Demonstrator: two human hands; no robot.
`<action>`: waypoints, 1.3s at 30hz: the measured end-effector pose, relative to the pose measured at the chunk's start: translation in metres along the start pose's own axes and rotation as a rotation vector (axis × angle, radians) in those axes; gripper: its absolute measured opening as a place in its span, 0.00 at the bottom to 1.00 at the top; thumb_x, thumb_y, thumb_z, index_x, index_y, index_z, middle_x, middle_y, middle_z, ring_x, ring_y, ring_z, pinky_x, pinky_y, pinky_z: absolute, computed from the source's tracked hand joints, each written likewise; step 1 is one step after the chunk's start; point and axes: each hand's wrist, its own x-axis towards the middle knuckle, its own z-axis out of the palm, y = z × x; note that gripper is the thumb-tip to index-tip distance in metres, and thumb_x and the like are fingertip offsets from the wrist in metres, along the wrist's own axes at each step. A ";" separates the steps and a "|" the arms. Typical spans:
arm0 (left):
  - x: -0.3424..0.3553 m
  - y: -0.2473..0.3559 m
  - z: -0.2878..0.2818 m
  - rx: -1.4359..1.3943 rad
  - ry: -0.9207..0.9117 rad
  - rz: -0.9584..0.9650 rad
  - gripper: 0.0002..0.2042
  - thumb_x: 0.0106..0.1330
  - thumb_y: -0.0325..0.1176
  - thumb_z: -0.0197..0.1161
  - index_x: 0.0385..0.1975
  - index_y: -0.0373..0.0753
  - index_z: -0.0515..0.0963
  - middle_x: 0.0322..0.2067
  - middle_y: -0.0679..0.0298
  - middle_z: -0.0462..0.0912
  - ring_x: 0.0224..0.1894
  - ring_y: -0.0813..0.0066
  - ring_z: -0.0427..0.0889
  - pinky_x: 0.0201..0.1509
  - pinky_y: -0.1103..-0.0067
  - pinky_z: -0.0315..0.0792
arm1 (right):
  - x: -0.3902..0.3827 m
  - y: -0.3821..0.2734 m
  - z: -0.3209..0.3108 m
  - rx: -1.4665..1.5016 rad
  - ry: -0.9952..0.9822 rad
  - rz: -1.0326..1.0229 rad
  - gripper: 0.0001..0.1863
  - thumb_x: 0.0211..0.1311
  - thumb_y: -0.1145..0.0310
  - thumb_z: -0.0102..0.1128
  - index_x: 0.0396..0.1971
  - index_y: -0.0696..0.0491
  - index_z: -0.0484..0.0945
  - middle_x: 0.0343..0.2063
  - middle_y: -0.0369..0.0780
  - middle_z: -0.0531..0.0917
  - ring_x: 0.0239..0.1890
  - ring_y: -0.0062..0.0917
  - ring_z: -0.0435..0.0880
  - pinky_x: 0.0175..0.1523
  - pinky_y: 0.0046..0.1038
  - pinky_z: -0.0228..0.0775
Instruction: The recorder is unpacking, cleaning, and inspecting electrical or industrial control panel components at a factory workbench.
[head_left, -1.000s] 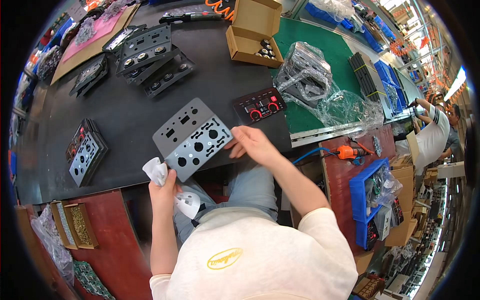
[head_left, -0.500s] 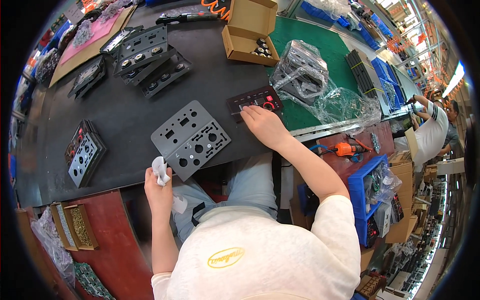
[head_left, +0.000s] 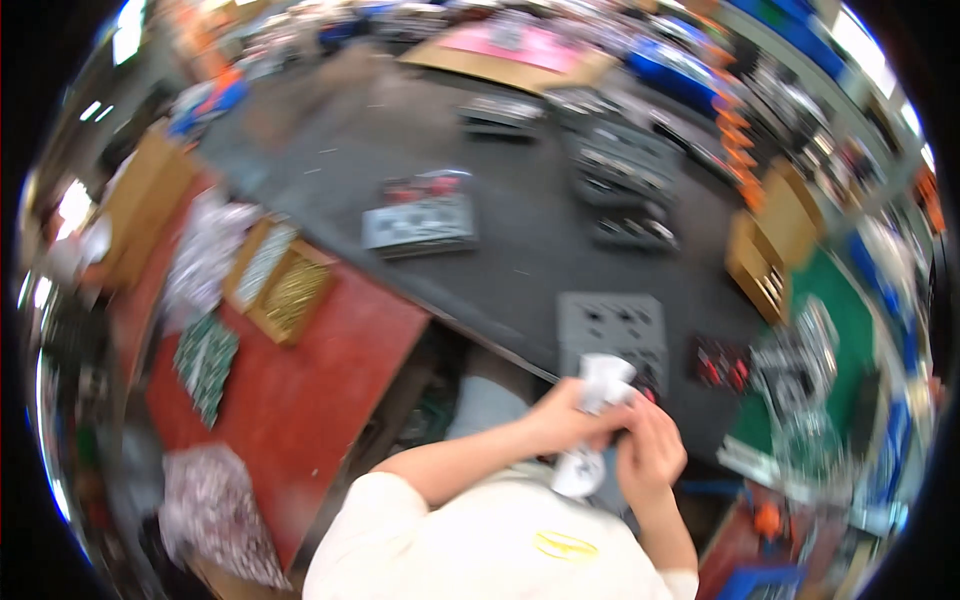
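Observation:
My left hand (head_left: 562, 412) is closed around a crumpled white paper strip (head_left: 606, 376). A white tail of paper (head_left: 578, 472) hangs below the hands. My right hand (head_left: 652, 450) has come up against the left one, its fingers pinched together at the paper. What they pinch is smeared by motion. Just beyond the hands, a grey metal panel with cut-out holes (head_left: 612, 318) lies on the black table, partly hidden by the paper and fingers. To its right sits a dark panel with red parts (head_left: 720, 362).
A stack of panels (head_left: 420, 222) and piled grey brackets (head_left: 625, 165) stand farther back. An open cardboard box (head_left: 765, 255) is at the right, near a plastic-wrapped bundle (head_left: 800, 355). Small boxes of fasteners (head_left: 290, 290) rest on the red surface at left.
The view has swung left and blurred. My right hand has left the dark panel and joined my left hand at the white paper, in front of the grey panel.

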 end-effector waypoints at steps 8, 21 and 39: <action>-0.025 0.015 0.002 -0.161 -0.066 0.103 0.08 0.58 0.33 0.65 0.29 0.36 0.76 0.16 0.69 0.74 0.16 0.85 0.70 0.20 0.85 0.63 | 0.001 -0.031 -0.007 0.185 -0.022 0.166 0.19 0.53 0.87 0.46 0.47 0.65 0.73 0.38 0.49 0.80 0.38 0.35 0.82 0.43 0.29 0.73; -0.037 0.025 -0.003 -0.190 -0.049 0.111 0.06 0.59 0.32 0.63 0.29 0.37 0.76 0.16 0.70 0.73 0.13 0.86 0.66 0.17 0.84 0.61 | 0.009 -0.039 -0.007 0.139 -0.023 0.024 0.19 0.58 0.79 0.50 0.51 0.58 0.74 0.35 0.47 0.82 0.27 0.32 0.81 0.33 0.25 0.72; -0.020 -0.007 -0.017 -0.154 -0.138 0.173 0.06 0.55 0.27 0.57 0.31 0.33 0.74 0.21 0.67 0.76 0.18 0.87 0.71 0.19 0.85 0.62 | -0.013 -0.016 0.007 0.860 0.140 0.984 0.11 0.63 0.66 0.52 0.34 0.60 0.75 0.26 0.38 0.78 0.24 0.19 0.70 0.29 0.27 0.65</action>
